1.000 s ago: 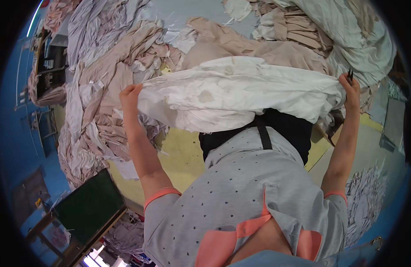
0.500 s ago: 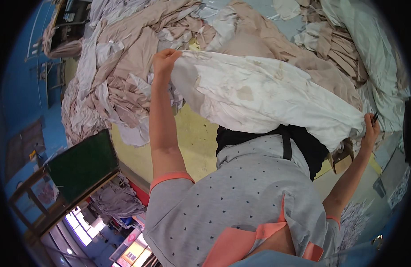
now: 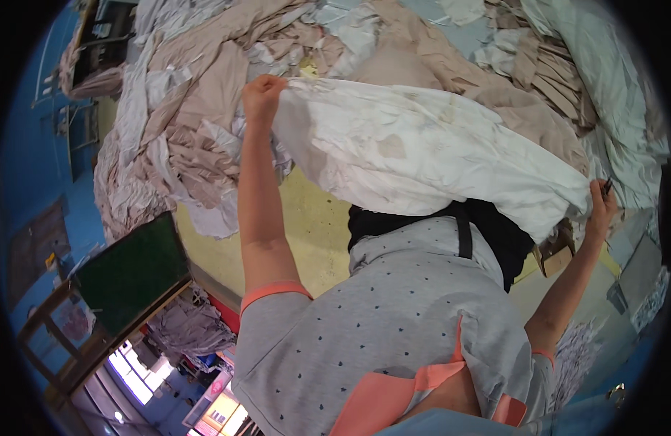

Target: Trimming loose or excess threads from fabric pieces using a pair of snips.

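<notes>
A white cloth (image 3: 437, 152) with brownish stains hangs stretched out in front of my body. My left hand (image 3: 263, 98) is closed on its upper left corner, the arm reaching far forward. At the cloth's right end, my right hand (image 3: 603, 202) grips the other corner. A small dark object (image 3: 606, 187) also sticks out of the right hand's fingers; its kind is too small to make out. Behind the cloth's upper edge lies a big heap of beige and white fabric (image 3: 197, 109).
The heap covers a yellow table (image 3: 314, 225), whose bare surface shows below the cloth. A dark green board (image 3: 136, 272) stands at the left beside a wooden frame. Folded grey fabric (image 3: 190, 327) lies behind it. A brown box (image 3: 557, 258) is under the cloth's right end.
Both hands have shifted slightly left with the cloth, still holding it stretched between them. The whole view has also moved a little.
</notes>
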The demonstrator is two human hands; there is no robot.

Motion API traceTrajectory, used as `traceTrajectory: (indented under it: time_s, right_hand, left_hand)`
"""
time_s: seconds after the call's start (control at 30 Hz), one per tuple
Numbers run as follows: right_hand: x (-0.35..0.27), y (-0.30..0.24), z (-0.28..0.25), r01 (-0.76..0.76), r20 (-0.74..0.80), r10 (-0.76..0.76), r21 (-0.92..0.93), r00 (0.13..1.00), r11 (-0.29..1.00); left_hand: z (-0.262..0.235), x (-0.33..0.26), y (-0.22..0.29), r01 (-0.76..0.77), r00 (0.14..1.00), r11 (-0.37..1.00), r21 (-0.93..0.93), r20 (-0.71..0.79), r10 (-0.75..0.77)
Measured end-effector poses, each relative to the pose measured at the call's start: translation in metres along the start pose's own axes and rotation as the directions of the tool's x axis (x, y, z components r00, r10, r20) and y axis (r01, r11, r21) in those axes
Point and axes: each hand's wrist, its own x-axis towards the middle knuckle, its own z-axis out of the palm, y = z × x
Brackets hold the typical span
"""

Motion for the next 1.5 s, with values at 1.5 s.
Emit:
traceTrajectory:
  time_s: [1.5]
  right_hand:
    - [-0.036, -0.059, 0.040, -0.064, -0.052, 0.077, 0.211, 0.996, 0.975]
  left_hand:
    - [0.276, -0.160, 0.248, -0.382, 0.494, 0.859, -0.341, 0.710, 0.502]
